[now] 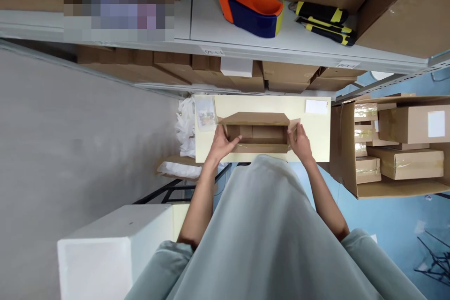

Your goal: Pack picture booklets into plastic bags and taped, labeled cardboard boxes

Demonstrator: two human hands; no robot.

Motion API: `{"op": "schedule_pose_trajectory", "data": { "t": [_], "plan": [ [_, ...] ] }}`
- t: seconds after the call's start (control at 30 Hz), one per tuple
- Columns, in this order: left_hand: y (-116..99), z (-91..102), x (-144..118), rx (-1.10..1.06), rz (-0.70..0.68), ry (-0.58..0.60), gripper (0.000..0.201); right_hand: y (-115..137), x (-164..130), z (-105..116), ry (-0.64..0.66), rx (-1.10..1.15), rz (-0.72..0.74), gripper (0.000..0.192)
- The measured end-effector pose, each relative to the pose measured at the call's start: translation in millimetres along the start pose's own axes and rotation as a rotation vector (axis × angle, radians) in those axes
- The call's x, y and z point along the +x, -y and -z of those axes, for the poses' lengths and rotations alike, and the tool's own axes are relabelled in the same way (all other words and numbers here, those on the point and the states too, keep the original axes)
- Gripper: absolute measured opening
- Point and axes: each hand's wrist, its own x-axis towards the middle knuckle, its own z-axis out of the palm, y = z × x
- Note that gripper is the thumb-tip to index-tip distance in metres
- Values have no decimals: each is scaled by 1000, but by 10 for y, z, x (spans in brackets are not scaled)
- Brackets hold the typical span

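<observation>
A brown cardboard box rests on the pale yellow tabletop, its top open toward me and its long flaps raised. Inside, the box shows only bare cardboard. My left hand grips the box's left end, with the thumb over the near edge and the other fingers along the outside. At the opposite end, my right hand is closed on the right side, by a small end flap. Some fingertips of that hand are hidden behind the flap.
Overhead, a shelf carries a tape dispenser and several utility knives. Closed cartons fill the level below. A large carton of smaller boxes stands right. White plastic bags hang left; a white foam box sits lower left.
</observation>
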Motion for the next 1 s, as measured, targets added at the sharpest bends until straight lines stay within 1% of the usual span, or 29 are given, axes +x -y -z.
{"op": "schedule_pose_trajectory", "data": {
  "t": [0.07,0.17,0.23,0.3,0.37,0.43,0.53,0.6,0.63,0.7,0.77,0.8,0.83,0.87,0.9,0.93,1.0],
  "plan": [
    [10,78,-75,89,47,2,109,-47,73,80,-18,-53,40,70],
    [15,119,-204,108,54,80,119,-25,230,140,78,-176,48,72],
    [38,73,-286,82,29,124,129,44,304,109,154,-262,59,68],
    [89,-20,-346,71,-1,144,143,141,329,33,200,-343,75,65],
    [158,-129,-377,72,-47,136,153,249,316,-53,191,-427,56,68],
    [221,-217,-385,68,-95,114,157,346,281,-113,162,-499,18,69],
    [263,-250,-397,60,-142,110,157,444,189,-119,131,-533,-24,65],
    [255,-185,-423,59,-155,126,151,498,84,-85,95,-507,-55,63],
    [248,-124,-437,54,-158,127,143,540,13,-66,61,-485,-72,62],
    [254,58,-446,27,-170,98,117,695,-166,-49,-62,-436,-84,62],
    [325,303,-394,-19,-183,27,87,982,-388,-100,-210,-366,-26,65],
    [397,440,-335,-43,-183,-14,76,1178,-509,-171,-260,-318,24,65],
    [496,577,-252,-64,-174,-53,67,1401,-629,-280,-275,-259,85,64],
    [620,709,-143,-77,-154,-89,60,1642,-739,-436,-248,-189,144,61],
    [766,829,-11,-77,-128,-118,55,1888,-830,-639,-183,-113,193,57],
    [928,930,139,-62,-99,-142,51,2128,-889,-890,-97,-34,237,52],
    [1270,1065,472,6,-46,-179,45,2542,-878,-1507,92,115,296,49]
  ]
}}
